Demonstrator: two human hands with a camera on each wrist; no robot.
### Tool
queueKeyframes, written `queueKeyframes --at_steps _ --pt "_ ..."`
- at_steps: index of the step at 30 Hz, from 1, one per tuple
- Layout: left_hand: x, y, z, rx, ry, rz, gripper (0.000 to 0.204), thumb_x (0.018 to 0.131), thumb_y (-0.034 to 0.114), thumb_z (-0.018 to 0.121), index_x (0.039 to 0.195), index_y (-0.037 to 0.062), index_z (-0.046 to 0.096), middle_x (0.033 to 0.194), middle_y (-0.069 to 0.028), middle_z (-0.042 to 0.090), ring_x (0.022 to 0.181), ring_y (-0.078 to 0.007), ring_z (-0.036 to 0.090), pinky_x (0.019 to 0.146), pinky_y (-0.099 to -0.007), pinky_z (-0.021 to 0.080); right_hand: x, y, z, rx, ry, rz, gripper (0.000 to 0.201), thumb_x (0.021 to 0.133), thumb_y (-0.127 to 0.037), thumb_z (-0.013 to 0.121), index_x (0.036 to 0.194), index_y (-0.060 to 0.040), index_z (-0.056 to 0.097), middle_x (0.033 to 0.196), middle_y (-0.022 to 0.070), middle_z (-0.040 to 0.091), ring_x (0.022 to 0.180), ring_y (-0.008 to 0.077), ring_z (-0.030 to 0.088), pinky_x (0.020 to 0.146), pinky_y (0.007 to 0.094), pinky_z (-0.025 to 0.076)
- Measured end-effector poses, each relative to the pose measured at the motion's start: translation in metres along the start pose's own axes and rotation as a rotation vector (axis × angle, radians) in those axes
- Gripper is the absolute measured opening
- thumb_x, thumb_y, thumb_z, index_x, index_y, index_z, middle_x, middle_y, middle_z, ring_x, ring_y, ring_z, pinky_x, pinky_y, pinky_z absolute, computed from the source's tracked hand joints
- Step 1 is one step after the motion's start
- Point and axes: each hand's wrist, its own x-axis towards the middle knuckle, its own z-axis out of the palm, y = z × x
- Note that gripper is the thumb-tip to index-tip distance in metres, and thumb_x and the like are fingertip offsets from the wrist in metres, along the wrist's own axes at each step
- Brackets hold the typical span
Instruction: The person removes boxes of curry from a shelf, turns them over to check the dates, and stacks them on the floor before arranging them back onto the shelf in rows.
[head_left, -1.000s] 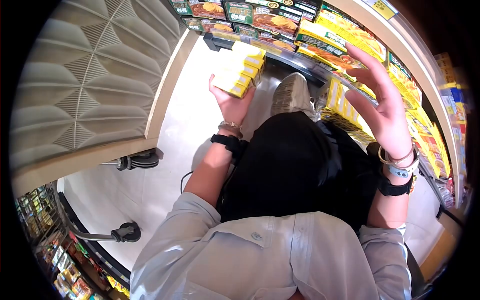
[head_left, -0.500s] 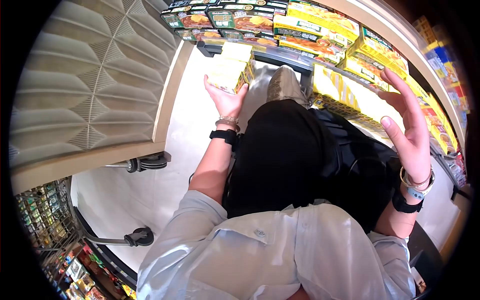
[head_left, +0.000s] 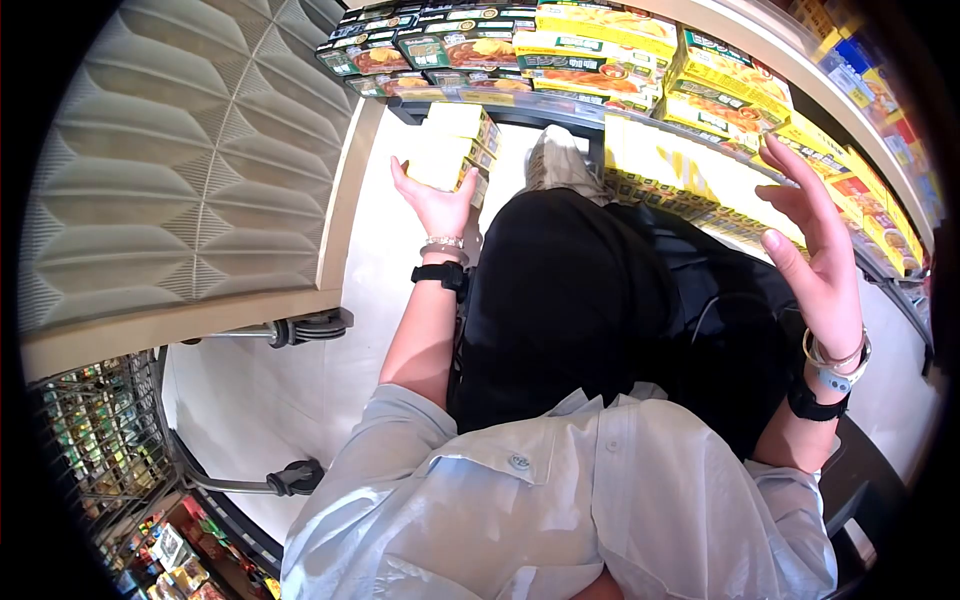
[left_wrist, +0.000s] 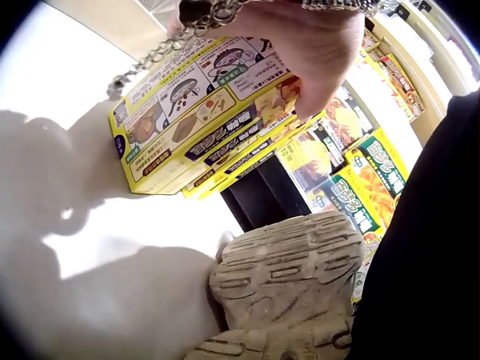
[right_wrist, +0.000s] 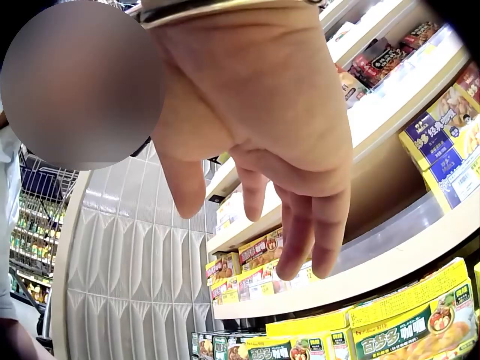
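Observation:
In the head view my left hand grips the near end of a stack of yellow curry boxes, fingers on one side and thumb on the other. Cooking pictures cover the nearest side of these boxes in the left wrist view, where the thumb presses along an edge. My right hand hangs with fingers spread and nothing in it, beside a long row of yellow boxes low by the shelf. Its palm faces the camera in the right wrist view.
A shelf with dark curry boxes and yellow-green ones runs along the front. My shoe stands between the held stack and the low row. At left are a patterned panel and a wire cart.
The right hand has moved outward and down, away from the shelf front. The left hand and its stack sit slightly further left in view. More of the low yellow row shows.

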Motion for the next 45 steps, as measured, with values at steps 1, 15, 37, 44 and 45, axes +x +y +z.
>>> queueKeyframes --at_steps 1,15,37,44,45 --pt "0.000 0.004 -0.002 0.064 0.009 0.010 0.107 0.054 0.013 0.080 0.131 -0.0044 0.008 0.121 -0.0229 0.027 0.114 -0.0346 0.033 0.100 -0.0391 0.029 -0.001 0.000 -0.001 0.002 0.005 0.001 0.055 0.078 -0.010 0.059 0.128 -0.0045 0.039 0.122 0.0107 0.047 0.097 0.0174 0.050 0.091 0.0324 0.039" --pt "0.009 0.005 0.011 0.000 -0.030 0.004 0.101 0.056 0.010 0.078 0.131 -0.0030 0.011 0.123 -0.0222 0.030 0.115 -0.0326 0.035 0.099 -0.0374 0.030 0.075 0.018 0.062 -0.053 -0.357 -0.087 0.049 0.077 -0.013 0.063 0.123 -0.0079 0.045 0.106 0.0140 0.056 0.098 0.0185 0.053 0.084 0.0267 0.042" --pt "-0.003 -0.026 0.023 -0.126 0.014 -0.089 0.106 0.052 0.013 0.078 0.130 -0.0100 0.010 0.118 -0.0217 0.037 0.111 -0.0303 0.040 0.097 -0.0353 0.030 0.261 0.071 0.271 -0.835 -0.575 -0.806 0.035 0.079 -0.009 0.047 0.114 -0.0137 0.046 0.112 0.0149 0.051 0.075 0.0274 0.062 0.060 0.0342 0.051" --pt "0.001 -0.018 0.020 -0.194 -0.009 -0.136 0.103 0.051 0.012 0.077 0.128 -0.0113 0.012 0.112 -0.0210 0.043 0.105 -0.0290 0.045 0.095 -0.0348 0.032 0.265 0.073 0.269 -0.860 -0.429 -0.978 0.023 0.076 -0.009 0.051 0.098 -0.0060 0.047 0.086 0.0112 0.059 0.073 0.0232 0.062 0.057 0.0314 0.051" --pt "0.001 -0.017 0.020 -0.195 -0.007 -0.133 0.103 0.051 0.012 0.077 0.128 -0.0113 0.012 0.111 -0.0209 0.044 0.104 -0.0288 0.045 0.095 -0.0346 0.032 0.263 0.073 0.267 -0.861 -0.432 -0.976 0.023 0.076 -0.009 0.051 0.098 -0.0060 0.047 0.086 0.0112 0.059 0.073 0.0232 0.062 0.057 0.0314 0.051"
